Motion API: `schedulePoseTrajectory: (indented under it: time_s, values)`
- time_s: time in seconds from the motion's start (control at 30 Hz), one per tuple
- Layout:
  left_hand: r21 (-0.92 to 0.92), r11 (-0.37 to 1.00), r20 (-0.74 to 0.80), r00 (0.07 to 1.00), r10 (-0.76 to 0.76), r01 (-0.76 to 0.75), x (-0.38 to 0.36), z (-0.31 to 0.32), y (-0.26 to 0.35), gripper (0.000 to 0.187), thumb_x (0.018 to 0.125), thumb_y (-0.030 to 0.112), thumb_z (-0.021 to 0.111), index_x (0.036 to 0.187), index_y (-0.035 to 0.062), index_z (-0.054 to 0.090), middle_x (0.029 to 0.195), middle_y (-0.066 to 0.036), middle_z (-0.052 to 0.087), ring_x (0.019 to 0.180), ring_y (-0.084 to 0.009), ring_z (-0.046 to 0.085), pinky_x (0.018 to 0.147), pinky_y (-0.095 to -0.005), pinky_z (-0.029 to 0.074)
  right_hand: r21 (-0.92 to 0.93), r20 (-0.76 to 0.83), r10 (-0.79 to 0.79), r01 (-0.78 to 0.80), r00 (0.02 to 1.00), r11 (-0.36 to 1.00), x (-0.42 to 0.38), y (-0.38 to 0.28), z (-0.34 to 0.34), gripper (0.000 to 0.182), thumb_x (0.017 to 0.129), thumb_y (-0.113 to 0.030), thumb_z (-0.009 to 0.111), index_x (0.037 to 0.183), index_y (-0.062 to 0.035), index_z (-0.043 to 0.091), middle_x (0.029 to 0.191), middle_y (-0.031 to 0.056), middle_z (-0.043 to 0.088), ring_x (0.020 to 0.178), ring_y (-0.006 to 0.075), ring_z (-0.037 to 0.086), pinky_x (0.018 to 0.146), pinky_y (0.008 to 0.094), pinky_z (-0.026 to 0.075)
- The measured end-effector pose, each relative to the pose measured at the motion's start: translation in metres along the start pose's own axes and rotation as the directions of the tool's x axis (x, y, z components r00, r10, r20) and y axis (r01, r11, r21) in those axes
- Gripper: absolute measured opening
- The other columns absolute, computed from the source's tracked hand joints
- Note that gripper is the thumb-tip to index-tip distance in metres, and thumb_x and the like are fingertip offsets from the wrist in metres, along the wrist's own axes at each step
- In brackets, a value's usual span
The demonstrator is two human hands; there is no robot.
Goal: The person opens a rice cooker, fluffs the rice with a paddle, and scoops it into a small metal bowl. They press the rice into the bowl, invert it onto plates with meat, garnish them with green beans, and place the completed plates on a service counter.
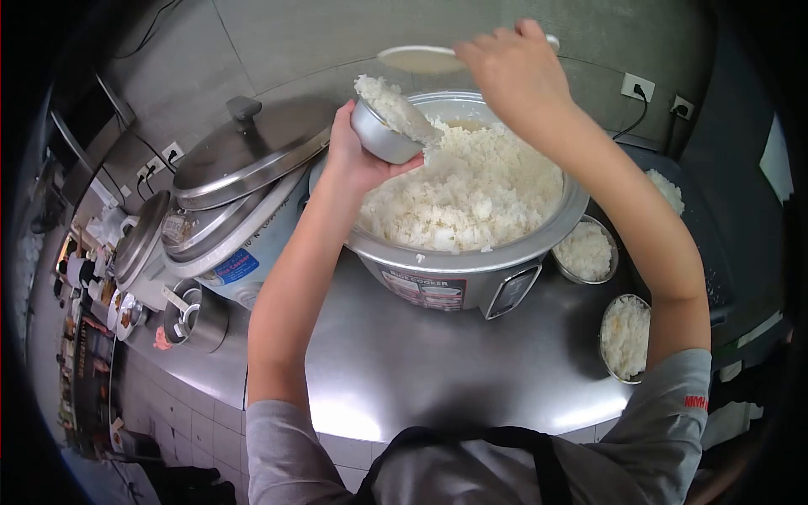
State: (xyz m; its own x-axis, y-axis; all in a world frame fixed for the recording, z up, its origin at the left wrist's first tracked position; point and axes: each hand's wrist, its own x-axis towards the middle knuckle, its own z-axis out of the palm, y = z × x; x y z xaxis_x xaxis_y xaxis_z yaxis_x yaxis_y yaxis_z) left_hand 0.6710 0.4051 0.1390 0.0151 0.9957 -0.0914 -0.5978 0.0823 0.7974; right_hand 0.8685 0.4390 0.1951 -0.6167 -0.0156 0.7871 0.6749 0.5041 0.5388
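My left hand (358, 160) grips a small metal bowl (383, 136) heaped with white rice, tilted over the left rim of a large rice cooker (396, 251). Loose cooked rice (480, 198) fills much of the cooker's pot. Above the pot, my right hand (515, 71) is closed around a pale rice paddle (417, 60), whose flat blade points left and stays apart from the rice. The paddle's handle end shows just past my fingers.
Right of the cooker stand two metal bowls of rice (585, 251) (625, 337), with more rice (667, 192) partly behind my arm. Metal lids (252, 151) lean at the left over another cooker. A metal pot with utensils (202, 320) stands left on the steel counter (404, 353). Wall outlets (638, 87) have plugged cords.
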Motion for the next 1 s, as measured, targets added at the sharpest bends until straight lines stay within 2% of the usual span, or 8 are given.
schedulePoseTrajectory:
  time_s: [0.43,0.53,0.6,0.7,0.73,0.8,0.93,1.0]
  values:
    - [-0.123,0.984,0.178,0.973,0.150,-0.129,-0.019,-0.013,-0.004,0.060,0.086,0.048,0.020,0.131,0.0089,0.029,0.132,-0.022,0.028,0.116,-0.0502,0.030,0.092,-0.0587,0.033,0.157,0.023,-0.016,0.013,1.000,0.988,-0.023,-0.033,0.015,0.023,0.073,-0.009,0.051,0.093,-0.0154,0.060,0.078,0.0063,0.054,0.080,0.0196,0.052,0.071,0.0326,0.034]
    - [-0.134,0.990,0.335,0.938,0.090,-0.047,-0.012,-0.028,0.002,0.062,0.085,0.050,0.024,0.132,0.0090,0.028,0.134,-0.023,0.026,0.117,-0.0519,0.027,0.092,-0.0598,0.031,0.402,0.061,0.248,-0.251,0.967,0.881,-0.022,-0.018,0.030,0.023,0.079,-0.008,0.049,0.099,-0.0137,0.057,0.082,0.0086,0.055,0.081,0.0213,0.054,0.070,0.0340,0.038]
    - [-0.182,0.982,0.453,0.891,0.035,0.053,-0.008,-0.038,0.004,0.063,0.085,0.051,0.026,0.132,0.0086,0.028,0.133,-0.024,0.025,0.117,-0.0524,0.026,0.092,-0.0599,0.031,0.555,0.707,0.376,-0.800,0.599,0.228,-0.020,-0.010,0.030,0.019,0.084,-0.014,0.051,0.102,-0.0108,0.056,0.082,0.0097,0.056,0.074,0.0221,0.055,0.064,0.0309,0.041]
    - [-0.204,0.967,0.527,0.850,-0.023,0.152,-0.006,-0.042,0.000,0.064,0.084,0.051,0.027,0.132,0.0075,0.027,0.133,-0.026,0.024,0.118,-0.0525,0.026,0.093,-0.0595,0.031,0.525,0.841,0.126,-0.850,0.526,0.048,-0.031,-0.024,0.032,0.024,0.085,-0.015,0.049,0.108,-0.0078,0.051,0.084,0.0089,0.057,0.066,0.0193,0.055,0.056,0.0298,0.043]
    - [-0.196,0.970,0.487,0.873,-0.029,0.142,-0.006,-0.041,-0.002,0.064,0.085,0.050,0.027,0.132,0.0068,0.027,0.133,-0.027,0.024,0.118,-0.0521,0.026,0.093,-0.0589,0.031,0.526,0.840,0.126,-0.849,0.528,0.051,-0.038,-0.029,0.036,0.024,0.085,-0.015,0.049,0.108,-0.0078,0.051,0.084,0.0089,0.057,0.066,0.0193,0.055,0.056,0.0298,0.043]
    - [-0.245,0.959,0.422,0.906,-0.025,0.141,-0.013,-0.035,-0.004,0.064,0.085,0.050,0.026,0.132,0.0063,0.025,0.133,-0.027,0.023,0.118,-0.0518,0.026,0.093,-0.0585,0.031,0.669,0.266,0.287,-0.390,0.920,0.632,-0.054,-0.040,0.041,0.029,0.084,-0.014,0.047,0.113,-0.0101,0.047,0.080,0.0111,0.058,0.065,0.0220,0.059,0.058,0.0345,0.047]
    - [-0.290,0.952,0.324,0.946,0.000,0.099,-0.015,-0.030,-0.006,0.063,0.086,0.049,0.016,0.131,0.0067,0.027,0.132,-0.025,0.027,0.114,-0.0548,0.028,0.090,-0.0608,0.033,0.617,0.231,0.223,-0.320,0.947,0.719,-0.054,-0.046,0.031,0.032,0.083,-0.011,0.047,0.114,-0.0097,0.045,0.077,0.0102,0.056,0.060,0.0196,0.058,0.053,0.0346,0.047]
    - [-0.319,0.947,0.251,0.966,0.054,0.030,-0.018,-0.025,-0.008,0.062,0.086,0.049,0.015,0.130,0.0070,0.028,0.131,-0.023,0.028,0.115,-0.0518,0.030,0.090,-0.0599,0.033,0.581,0.783,0.294,-0.814,0.548,-0.028,-0.048,-0.040,0.031,0.034,0.082,-0.009,0.046,0.115,-0.0071,0.044,0.079,0.0096,0.055,0.060,0.0180,0.057,0.050,0.0332,0.047]
